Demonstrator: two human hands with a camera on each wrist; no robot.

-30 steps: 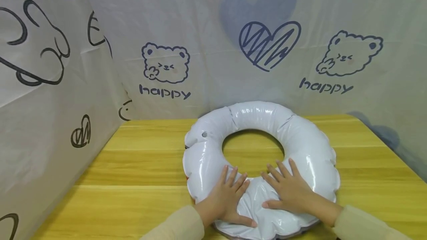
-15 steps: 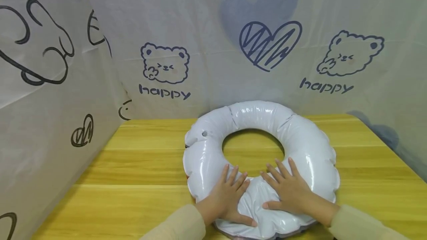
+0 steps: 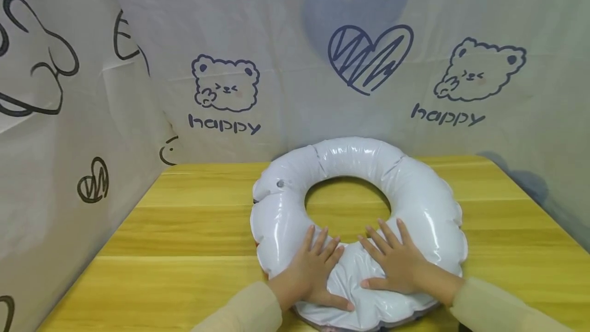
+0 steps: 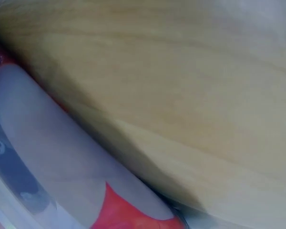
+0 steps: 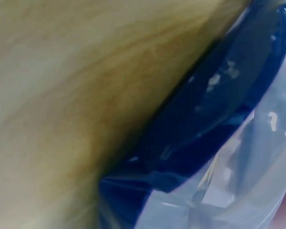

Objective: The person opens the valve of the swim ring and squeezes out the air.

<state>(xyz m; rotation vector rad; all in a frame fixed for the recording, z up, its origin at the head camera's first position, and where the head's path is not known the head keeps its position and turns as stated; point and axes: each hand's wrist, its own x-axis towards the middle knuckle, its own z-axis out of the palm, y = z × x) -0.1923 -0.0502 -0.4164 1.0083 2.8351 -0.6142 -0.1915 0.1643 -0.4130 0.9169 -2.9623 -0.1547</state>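
Observation:
A white inflatable swim ring [image 3: 426, 209] lies flat on the wooden table, puffed up, with wrinkles in its near part. My left hand [image 3: 313, 273] rests on the near left of the ring, fingers spread and pointing at the hole. On the near right, my right hand [image 3: 396, 265] presses the ring the same way, thumb toward the left hand. A small round valve [image 3: 280, 184] shows at the ring's upper left. In the left wrist view the ring's side [image 4: 52, 143] is pale with red patches; in the right wrist view its side [image 5: 205, 109] is dark blue.
The yellow wood-grain table [image 3: 184, 229] runs back to a pale cloth wall [image 3: 286, 65] printed with bears, hearts and the word "happy". Another cloth wall [image 3: 46, 168] with black drawings stands along the left edge.
The head view has shifted slightly. Both hands stay in the same places on the swim ring, and the ring has not visibly moved.

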